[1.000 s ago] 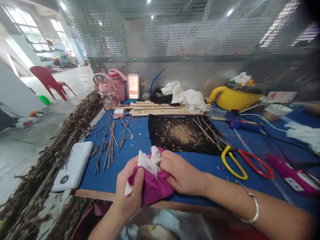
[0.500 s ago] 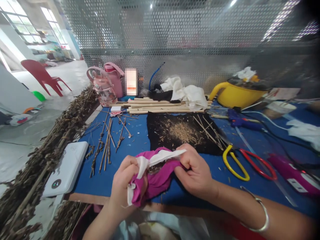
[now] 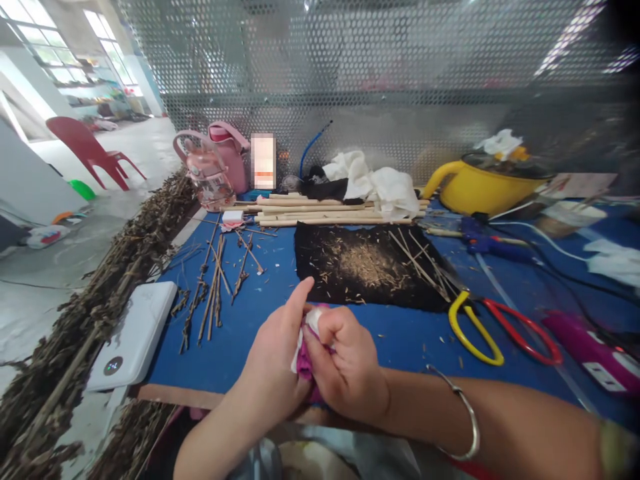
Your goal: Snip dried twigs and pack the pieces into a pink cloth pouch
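Note:
Both my hands are pressed together at the near edge of the blue table (image 3: 400, 337), bunching a magenta and white cloth (image 3: 304, 348) between them. My left hand (image 3: 277, 360) wraps the cloth from the left, its forefinger pointing up. My right hand (image 3: 345, 363) is curled in a fist on the cloth from the right, with a silver bangle (image 3: 463, 420) on the wrist. Most of the cloth is hidden inside the two hands.
A black mat (image 3: 367, 267) strewn with chaff lies beyond the hands. Yellow and red scissors (image 3: 493, 323) lie to the right, a white power bank (image 3: 135, 337) to the left. Thin twigs (image 3: 215, 280), bamboo sticks (image 3: 320, 212), a yellow pot (image 3: 475, 187) and a pink bottle (image 3: 207, 173) are farther back.
The cloth was stretched open between the hands half a second ago. Now both hands have come together and crumpled it into a small wad.

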Motion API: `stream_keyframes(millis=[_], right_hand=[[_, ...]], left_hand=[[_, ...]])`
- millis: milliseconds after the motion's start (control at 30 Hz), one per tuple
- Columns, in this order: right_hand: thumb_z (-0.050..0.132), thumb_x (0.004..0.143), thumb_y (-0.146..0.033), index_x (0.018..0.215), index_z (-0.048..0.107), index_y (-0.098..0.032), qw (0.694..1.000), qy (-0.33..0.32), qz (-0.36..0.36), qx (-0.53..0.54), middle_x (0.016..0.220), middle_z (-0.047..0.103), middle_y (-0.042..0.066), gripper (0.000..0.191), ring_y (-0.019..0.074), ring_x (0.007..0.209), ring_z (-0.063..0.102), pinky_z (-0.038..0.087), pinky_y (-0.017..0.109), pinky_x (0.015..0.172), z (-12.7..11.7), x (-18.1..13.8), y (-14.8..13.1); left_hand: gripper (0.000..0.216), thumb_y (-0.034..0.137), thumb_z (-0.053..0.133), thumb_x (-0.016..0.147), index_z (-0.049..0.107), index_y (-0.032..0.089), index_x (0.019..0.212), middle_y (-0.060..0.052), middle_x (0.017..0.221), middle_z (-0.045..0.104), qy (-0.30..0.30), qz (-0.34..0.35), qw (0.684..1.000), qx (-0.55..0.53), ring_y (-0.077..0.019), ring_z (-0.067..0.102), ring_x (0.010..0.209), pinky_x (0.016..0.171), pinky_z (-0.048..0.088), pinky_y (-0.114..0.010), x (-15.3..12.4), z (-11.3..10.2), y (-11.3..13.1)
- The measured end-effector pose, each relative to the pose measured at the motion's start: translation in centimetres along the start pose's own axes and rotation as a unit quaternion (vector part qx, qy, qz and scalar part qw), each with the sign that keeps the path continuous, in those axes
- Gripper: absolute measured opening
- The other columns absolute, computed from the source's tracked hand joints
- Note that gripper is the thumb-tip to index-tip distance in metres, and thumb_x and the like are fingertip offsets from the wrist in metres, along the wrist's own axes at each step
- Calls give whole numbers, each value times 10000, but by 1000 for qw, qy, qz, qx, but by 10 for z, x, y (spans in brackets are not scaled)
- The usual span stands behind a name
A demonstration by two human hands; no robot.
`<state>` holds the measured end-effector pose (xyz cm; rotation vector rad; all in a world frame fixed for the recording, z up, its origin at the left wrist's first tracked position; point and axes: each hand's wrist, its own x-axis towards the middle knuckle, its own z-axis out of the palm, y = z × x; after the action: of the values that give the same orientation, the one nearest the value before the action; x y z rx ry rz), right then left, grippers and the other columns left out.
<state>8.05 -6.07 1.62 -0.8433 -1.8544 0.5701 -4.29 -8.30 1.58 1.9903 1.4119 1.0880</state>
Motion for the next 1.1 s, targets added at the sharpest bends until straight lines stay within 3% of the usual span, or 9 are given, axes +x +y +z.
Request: stream_keyframes(millis=[167, 267, 367, 433, 533, 667, 800, 933, 1100], right_hand=[[479, 793, -194, 729, 358, -218, 985, -7, 105, 139, 558, 390, -69, 139, 77, 469, 362, 299, 207, 468, 3, 8, 0], [479, 773, -202, 762, 314, -229, 931, 3, 201, 306, 567, 353, -87, 168, 70, 458, 347, 299, 190, 450, 3, 24, 3], [461, 741, -166, 769, 268, -238, 887, 10, 248, 390, 550, 323, -103, 209, 68, 437, 324, 288, 182, 434, 5, 34, 4], [455, 733, -150, 755, 284, -232, 904, -11, 241, 353, 556, 318, -96, 191, 68, 452, 313, 280, 184, 442, 4, 36, 1], [455, 744, -132, 720, 347, -208, 958, -106, 157, 215, 580, 343, -75, 134, 75, 512, 327, 292, 202, 497, -4, 35, -12], [461, 792, -175, 842, 420, -203, 970, -193, 59, 135, 658, 422, -52, 70, 87, 580, 397, 346, 221, 564, -31, 35, -29], [605, 737, -324, 1121, 361, -218, 973, -173, 56, 145, 1046, 491, 58, 467, 168, 953, 497, 420, 311, 790, -53, 34, -18], [818, 436, -381, 1381, 94, -225, 931, -324, 123, 114, 1332, 342, 155, 1201, 270, 1209, 369, 310, 425, 983, -43, 20, 10], [819, 445, -414, 1398, -61, -264, 918, -250, 148, 269, 1326, 357, 116, 1306, 219, 1119, 478, 305, 399, 1001, -6, -5, 23]], left_hand=[[577, 156, 435, 777, 295, 197, 1335, -71, 1018, 607, -19, -25, 998, -63, -187, 573, 893, 820, 436, -334, 12, -7, -2], [471, 240, 421, 820, 362, 189, 1284, -82, 1097, 573, 6, -48, 991, -124, -200, 562, 938, 862, 417, -346, 11, -8, -4], [716, 367, 613, 700, 301, 168, 1313, -105, 1135, 541, 22, -44, 992, -115, -241, 542, 969, 854, 420, -371, 9, -5, -3], [810, 369, 734, 554, 371, 164, 1249, -99, 1093, 551, 12, -33, 996, -82, -249, 540, 944, 813, 436, -359, 10, -3, 1], [403, 319, 691, 607, 535, 168, 946, -51, 905, 588, -27, -16, 998, -51, -191, 550, 796, 690, 445, -288, 13, -3, 6], [58, 200, 544, 713, 527, 160, 751, -8, 748, 579, -23, -11, 999, -37, -132, 517, 669, 593, 392, -233, 11, -6, 5], [100, 218, 528, 731, 482, 158, 665, 23, 608, 495, 36, -11, 998, -41, -97, 433, 556, 530, 333, -218, 3, -7, -3], [194, 239, 530, 728, 399, 174, 600, 40, 562, 412, 46, 17, 997, -59, -88, 386, 528, 517, 312, -215, -4, -7, -9], [173, 229, 500, 754, 395, 183, 624, 38, 588, 419, 91, 1, 988, -122, -97, 401, 540, 539, 349, -225, -12, -7, -13]])
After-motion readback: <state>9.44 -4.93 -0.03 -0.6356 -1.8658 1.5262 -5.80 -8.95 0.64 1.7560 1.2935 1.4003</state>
